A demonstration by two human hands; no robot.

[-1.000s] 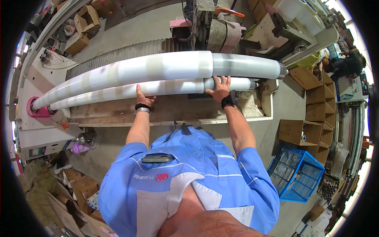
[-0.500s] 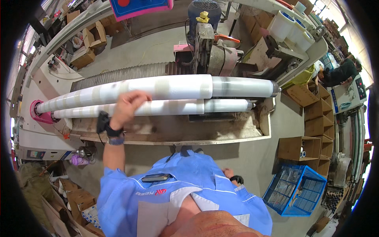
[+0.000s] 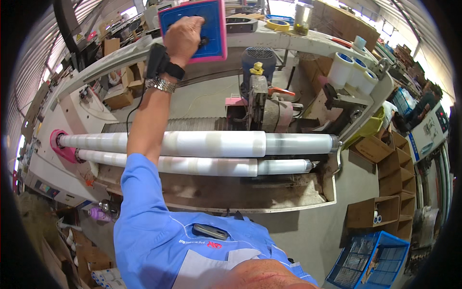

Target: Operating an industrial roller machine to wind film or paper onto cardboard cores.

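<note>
My left hand is raised over the blue control panel with its pink frame. Its fingers are bent and drawn together at the panel's face, hiding whatever control lies under them. Just below the fingertips shows a black knob. My left forearm reaches across two long rollers wrapped in white film: the thicker far roller and the thinner near roller. Each ends at the right in a bare grey section, and both meet a pink mount at the left. My right hand is out of sight.
Behind the rollers stands a motor unit with a grinding head. White film rolls and a tape roll rest on the machine's frame. Cardboard boxes and a blue crate stand at the right. Another person works at far right.
My left hand has gone from above the rollers up and forward to the control panel. The view has tilted up, and my right hand has left the picture.
</note>
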